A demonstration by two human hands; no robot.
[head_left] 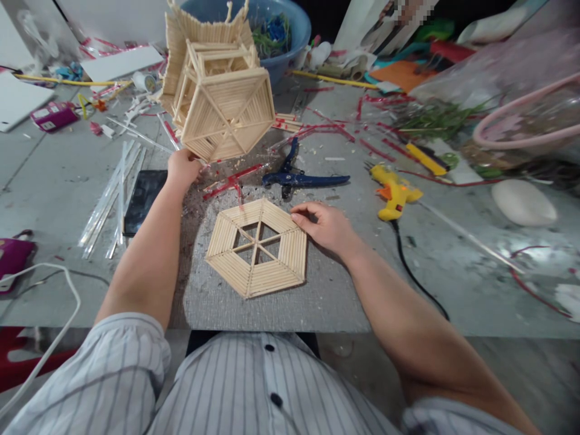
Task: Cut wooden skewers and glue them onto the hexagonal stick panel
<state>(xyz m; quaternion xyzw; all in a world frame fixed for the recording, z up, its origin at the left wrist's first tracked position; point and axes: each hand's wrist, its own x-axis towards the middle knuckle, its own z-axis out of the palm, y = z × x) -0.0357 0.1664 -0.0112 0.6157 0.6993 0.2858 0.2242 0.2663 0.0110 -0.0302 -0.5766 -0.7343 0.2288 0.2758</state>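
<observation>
A flat hexagonal panel of wooden sticks (258,246) lies on a grey mat (217,302) in front of me. My right hand (324,225) rests at its right edge, fingers curled, fingertips touching the sticks. My left hand (182,168) is closed on the lower corner of a large stick-built structure (217,90) that stands tilted farther back, showing a hexagonal face.
A dark blue cutter (299,177) lies behind the panel. A yellow glue gun (395,193) with a black cord sits to the right. Clear glue sticks (113,193) and a black phone (142,199) lie left. A blue basin (272,27) stands at the back among scraps.
</observation>
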